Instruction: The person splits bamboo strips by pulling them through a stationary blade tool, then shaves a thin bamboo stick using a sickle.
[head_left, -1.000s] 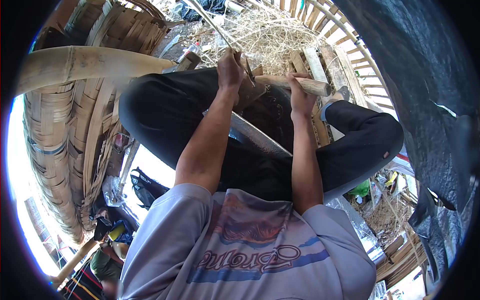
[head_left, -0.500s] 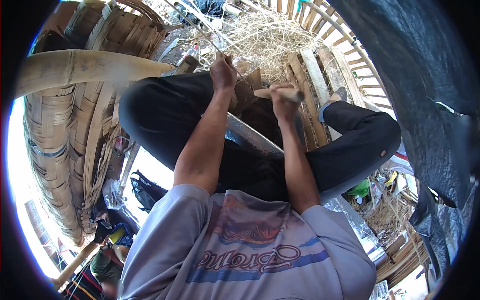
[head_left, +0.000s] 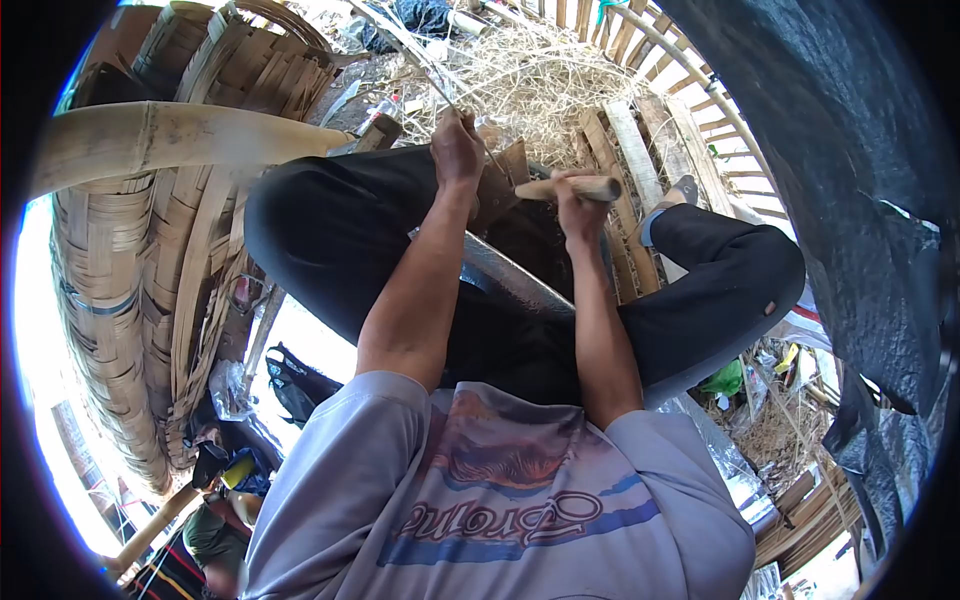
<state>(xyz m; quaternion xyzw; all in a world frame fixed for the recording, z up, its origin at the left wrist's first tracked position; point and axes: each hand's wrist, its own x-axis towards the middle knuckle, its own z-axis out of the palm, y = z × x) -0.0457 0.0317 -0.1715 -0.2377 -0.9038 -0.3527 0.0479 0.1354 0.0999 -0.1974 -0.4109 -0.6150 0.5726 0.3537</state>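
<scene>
My left hand is closed around a thin, light strip, which runs up and to the left out of the fist. Its lower end passes down between my hands. To the right, my right hand grips a thick wooden handle that points sideways. Whatever tool part belongs to the handle's left end cannot be made out. Below and between the hands, a metal-edged board slants across my lap, with dark cloth beside it.
A thick bamboo pole reaches in from the left above woven bamboo panels. Straw and wooden slats lie ahead. Dark plastic sheeting hangs at the right. Another person is at the lower left.
My right hand has moved left and slightly down with the wooden handle, closer to my left hand, then slightly right. The strip and my left hand have shifted slightly.
</scene>
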